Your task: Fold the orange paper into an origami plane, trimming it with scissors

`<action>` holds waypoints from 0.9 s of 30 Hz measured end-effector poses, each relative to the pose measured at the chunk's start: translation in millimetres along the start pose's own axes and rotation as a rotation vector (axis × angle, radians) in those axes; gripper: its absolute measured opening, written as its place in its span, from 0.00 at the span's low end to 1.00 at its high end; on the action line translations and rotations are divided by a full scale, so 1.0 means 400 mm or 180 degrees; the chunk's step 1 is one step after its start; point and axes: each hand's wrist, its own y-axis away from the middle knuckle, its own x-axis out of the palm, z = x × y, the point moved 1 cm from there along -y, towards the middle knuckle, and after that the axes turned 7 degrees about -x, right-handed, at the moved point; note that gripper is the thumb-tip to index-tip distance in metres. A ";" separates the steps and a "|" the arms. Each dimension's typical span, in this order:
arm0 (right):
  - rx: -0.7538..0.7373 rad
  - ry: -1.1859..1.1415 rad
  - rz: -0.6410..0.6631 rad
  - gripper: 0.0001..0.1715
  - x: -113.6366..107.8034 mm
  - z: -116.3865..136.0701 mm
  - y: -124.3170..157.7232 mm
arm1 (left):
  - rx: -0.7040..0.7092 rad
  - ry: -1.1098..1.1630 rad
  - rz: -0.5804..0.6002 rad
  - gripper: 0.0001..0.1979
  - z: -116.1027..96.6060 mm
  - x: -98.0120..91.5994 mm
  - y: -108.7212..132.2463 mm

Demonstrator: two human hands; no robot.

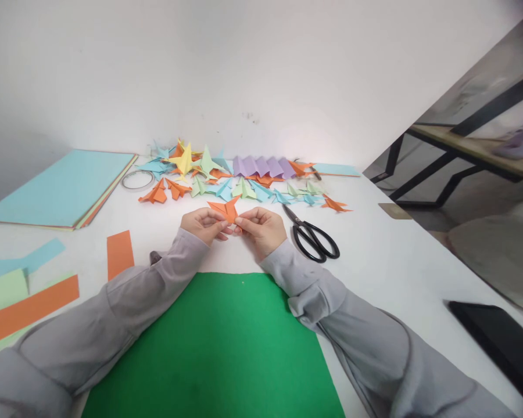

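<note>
Between my two hands is a small orange folded paper figure [226, 210] with pointed tips spread upward. My left hand [204, 224] pinches its left side, and my right hand [261, 227] grips its lower right edge between thumb and fingers. Both hands are held above the white table, just beyond the far edge of a green sheet [226, 342]. Black-handled scissors [311, 235] lie to the right of my right hand, blades pointing away. Behind my hands sit several folded paper figures in orange, green and blue, among them a yellow one [185, 161].
A stack of coloured paper [65, 186] lies at the back left, beside a ring-shaped roll [138, 180]. Orange strips [120, 253] and other cut pieces are at left. A purple pleated paper [264, 167] stands near the wall. A black tablet-like object [499, 339] lies at right.
</note>
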 end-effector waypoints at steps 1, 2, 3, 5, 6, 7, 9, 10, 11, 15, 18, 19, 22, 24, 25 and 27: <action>0.0008 0.0002 -0.0008 0.17 -0.001 -0.001 -0.001 | -0.0020 -0.0004 0.0004 0.12 0.000 0.000 0.000; 0.0010 0.0004 -0.0019 0.17 -0.002 -0.002 -0.002 | -0.0034 -0.0005 0.0010 0.13 0.000 0.000 0.000; 0.0012 0.0001 -0.0027 0.17 -0.003 -0.002 -0.003 | -0.0041 0.0002 0.0022 0.13 0.000 0.000 0.001; 0.0020 -0.0003 -0.0028 0.16 -0.006 -0.004 -0.005 | -0.0043 0.0032 0.0059 0.13 0.000 -0.001 0.001; 0.0020 -0.0005 -0.0032 0.17 -0.007 -0.004 -0.006 | -0.0043 0.0056 0.0083 0.13 0.000 -0.001 0.001; 0.0021 -0.0006 -0.0038 0.17 -0.007 -0.005 -0.006 | -0.0046 0.0082 0.0103 0.13 0.000 -0.002 0.001; 0.0025 -0.0008 -0.0050 0.17 -0.008 -0.005 -0.007 | -0.0066 0.0137 0.0113 0.12 -0.001 -0.003 0.000; 0.0025 -0.0008 -0.0059 0.16 -0.008 -0.005 -0.007 | -0.0082 0.0169 0.0116 0.12 -0.001 -0.004 0.000; 0.0026 -0.0008 -0.0066 0.16 -0.008 -0.005 -0.006 | -0.0101 0.0201 0.0121 0.12 -0.001 -0.005 -0.001; 0.0032 -0.0007 -0.0084 0.16 -0.006 -0.002 -0.003 | -0.0132 0.0254 0.0164 0.12 -0.002 -0.005 -0.003; 0.0052 -0.0028 -0.0051 0.16 -0.004 -0.001 -0.002 | -0.0059 0.0103 0.0114 0.15 -0.001 -0.002 -0.003; 0.0056 -0.0038 -0.0034 0.16 -0.004 0.000 -0.002 | -0.0028 0.0039 0.0072 0.16 0.000 -0.001 -0.003; 0.0051 -0.0058 0.0016 0.16 -0.002 -0.001 -0.001 | 0.0019 -0.0038 -0.0049 0.18 0.000 0.002 0.000; 0.0041 -0.0061 0.0058 0.16 -0.001 0.000 0.001 | -0.0003 -0.0003 -0.0093 0.19 -0.002 0.004 0.002; 0.0037 -0.0061 0.0077 0.16 -0.001 0.000 0.002 | -0.0013 0.0014 -0.0110 0.20 -0.004 0.005 0.002; 0.0029 -0.0063 0.0107 0.17 0.000 0.001 0.003 | -0.0022 0.0029 -0.0157 0.22 -0.006 0.005 0.004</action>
